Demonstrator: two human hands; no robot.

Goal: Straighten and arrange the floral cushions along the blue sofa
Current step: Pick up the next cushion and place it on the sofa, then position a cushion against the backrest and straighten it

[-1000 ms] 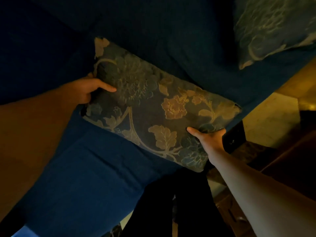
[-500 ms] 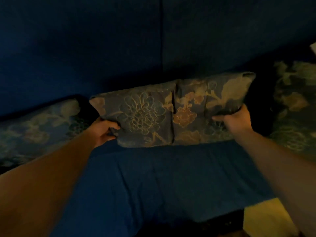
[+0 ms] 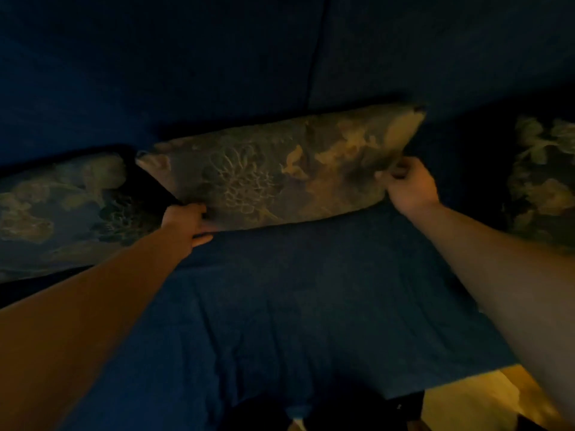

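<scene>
Leaning floral cushion (image 3: 280, 169), faded gold

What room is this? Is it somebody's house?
Probably a living room at home, though it's dim. There's a big blue sofa, floral cushions lined along its back, and a bit of yellowish floor in front.

Open blue seat (image 3: 311, 306) in front, wide and bare between both forearms. Middle cushion (image 3: 280, 181) against backrest (image 3: 186, 73); narrow dark gap to left cushion (image 3: 62, 206), wider gap to right cushion (image 3: 541, 181).
</scene>
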